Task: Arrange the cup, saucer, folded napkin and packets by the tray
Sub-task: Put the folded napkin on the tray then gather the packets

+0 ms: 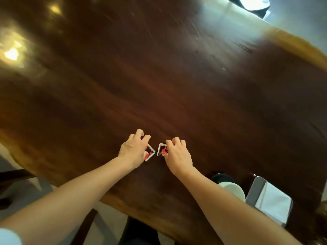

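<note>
Two small red, black and white packets lie on the dark wooden table (159, 76). My left hand (133, 149) has its fingers curled over the left packet (149, 153). My right hand (177, 153) pinches the right packet (162, 149) at its edge. The two packets lie a small gap apart. At the lower right, a metal tray (255, 187) holds a folded white napkin (272, 200). A white cup (233, 189) stands left of the tray, partly hidden behind my right forearm. A dark saucer edge (219, 176) shows beside the cup.
The table's near edge runs diagonally from the lower left to the bottom middle, with pale floor and a dark chair frame (16, 174) below it. A bright object (247, 2) sits past the table's far right edge.
</note>
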A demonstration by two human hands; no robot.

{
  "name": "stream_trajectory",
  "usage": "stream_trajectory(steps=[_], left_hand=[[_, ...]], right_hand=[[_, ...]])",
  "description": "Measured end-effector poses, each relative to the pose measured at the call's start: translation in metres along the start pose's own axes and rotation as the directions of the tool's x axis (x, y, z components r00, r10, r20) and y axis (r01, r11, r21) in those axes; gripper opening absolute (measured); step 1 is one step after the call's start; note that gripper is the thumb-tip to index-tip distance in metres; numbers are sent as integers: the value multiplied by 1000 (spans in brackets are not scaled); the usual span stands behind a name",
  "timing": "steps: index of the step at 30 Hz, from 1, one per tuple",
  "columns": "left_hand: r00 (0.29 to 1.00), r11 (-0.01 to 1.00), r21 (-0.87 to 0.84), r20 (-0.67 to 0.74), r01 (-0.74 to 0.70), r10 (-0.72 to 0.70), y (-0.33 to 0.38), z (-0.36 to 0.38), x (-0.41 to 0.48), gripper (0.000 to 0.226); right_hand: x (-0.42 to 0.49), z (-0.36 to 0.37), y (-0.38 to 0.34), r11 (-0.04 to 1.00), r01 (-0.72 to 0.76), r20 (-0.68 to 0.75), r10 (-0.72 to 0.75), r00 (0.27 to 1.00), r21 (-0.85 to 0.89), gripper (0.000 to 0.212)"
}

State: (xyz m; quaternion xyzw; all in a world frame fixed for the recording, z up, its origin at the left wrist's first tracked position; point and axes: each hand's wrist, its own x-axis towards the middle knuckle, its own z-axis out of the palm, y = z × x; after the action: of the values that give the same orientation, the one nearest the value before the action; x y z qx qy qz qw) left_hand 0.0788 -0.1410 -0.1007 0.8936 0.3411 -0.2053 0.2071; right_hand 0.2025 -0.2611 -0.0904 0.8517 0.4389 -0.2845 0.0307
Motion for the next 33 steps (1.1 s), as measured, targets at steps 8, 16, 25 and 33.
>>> stream_trajectory(steps=[8, 16, 25, 33], left_hand=[[991, 983, -135, 60, 126, -119, 9, -2, -6, 25], [928, 680, -632, 254, 372, -271, 65, -27, -32, 21], [902, 190, -882, 415, 430, -117, 168, -48, -98, 25], [893, 39, -901, 433, 432, 120, 231, -34, -156, 12]], right_hand=[[-7, -6, 9, 995, -48, 110, 37, 993, 90, 21], [-48, -41, 56, 489, -496, 447, 222, 866, 718, 18], [-148, -63, 127, 142, -423, 412, 104, 905, 895, 27], [-218, -63, 163, 17, -288, 286, 77, 955, 957, 15]])
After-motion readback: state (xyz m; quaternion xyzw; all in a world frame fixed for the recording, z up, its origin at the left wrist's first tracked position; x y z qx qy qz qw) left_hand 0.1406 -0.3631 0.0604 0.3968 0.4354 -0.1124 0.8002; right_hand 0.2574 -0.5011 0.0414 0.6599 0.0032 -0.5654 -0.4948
